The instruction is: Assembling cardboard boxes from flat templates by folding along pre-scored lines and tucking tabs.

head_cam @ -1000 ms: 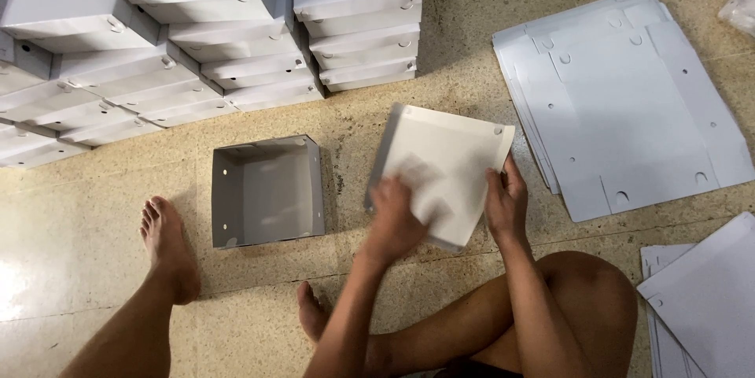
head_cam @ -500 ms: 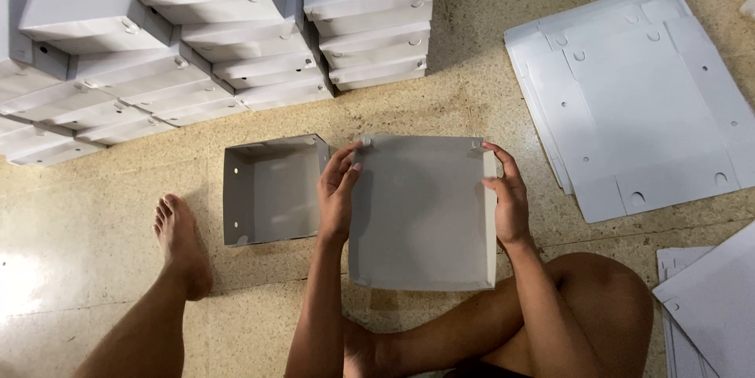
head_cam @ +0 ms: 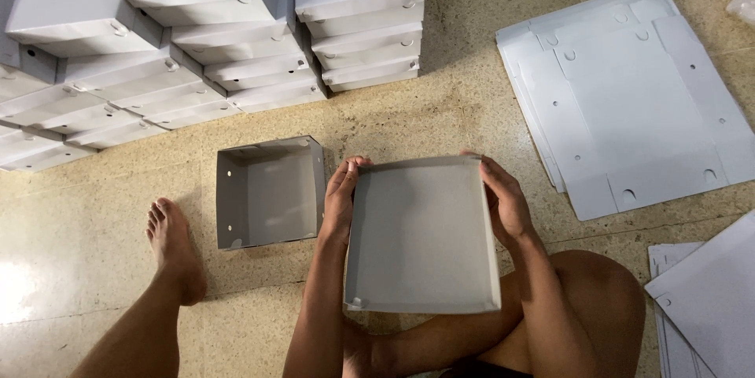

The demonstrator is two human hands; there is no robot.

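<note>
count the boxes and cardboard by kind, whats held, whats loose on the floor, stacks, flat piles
Shallow grey tray held in both hands: 1
Open grey box on the floor: 1
Stacks of finished white boxes: several; too overlapped to count exactly
Piles of flat white blanks: 2
Total: 4, plus the stacks

The shallow grey tray (head_cam: 422, 236) hides the palms of both hands and part of the folded legs. The stacked boxes (head_cam: 197, 24) run off the top and left edges. Flat sheets (head_cam: 708, 299) at lower right are cut off, as is a crumpled plastic bag (head_cam: 743, 0).
</note>
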